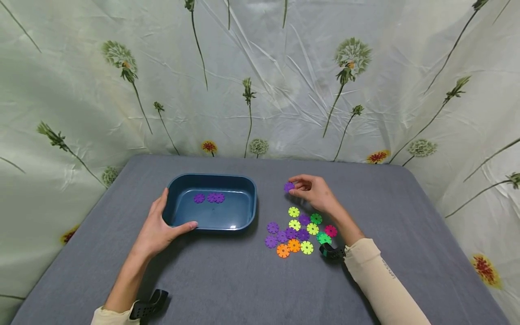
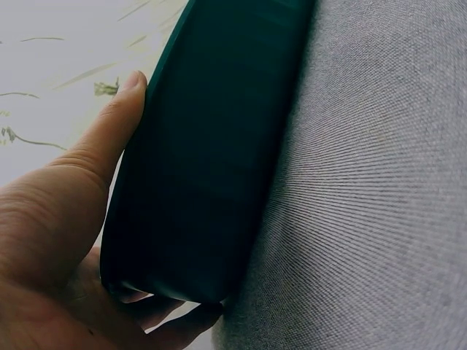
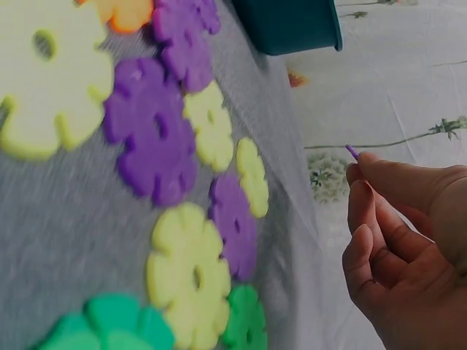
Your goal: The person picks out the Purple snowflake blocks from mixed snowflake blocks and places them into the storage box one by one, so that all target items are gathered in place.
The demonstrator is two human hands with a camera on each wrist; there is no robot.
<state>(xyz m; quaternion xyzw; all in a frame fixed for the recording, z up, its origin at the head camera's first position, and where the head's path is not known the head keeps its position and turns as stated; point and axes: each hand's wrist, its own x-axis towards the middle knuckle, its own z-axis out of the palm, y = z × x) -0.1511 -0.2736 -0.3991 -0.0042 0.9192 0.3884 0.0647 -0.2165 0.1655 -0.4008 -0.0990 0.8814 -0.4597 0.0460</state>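
A blue rectangular plastic tub (image 1: 231, 212) stands on the table, with several purple flower-shaped discs (image 1: 199, 198) on its floor. My left hand (image 1: 158, 230) holds the tub's near left corner. The left wrist view shows the thumb along the tub's rim and the fingers round its end. To the right of the tub, my right hand (image 1: 314, 193) pinches a purple flower disc (image 1: 289, 187) between thumb and fingertips, above the table. In the right wrist view that disc (image 3: 352, 152) appears edge-on. Several loose discs (image 1: 294, 246) in purple, yellow, green, orange and pink lie nearer me.
A grey cloth (image 1: 227, 284) covers the table. Behind it and at both sides hangs a pale curtain (image 1: 276, 81) printed with dandelions. Black straps (image 1: 149, 305) are on both wrists. Some of the loose discs overlap.
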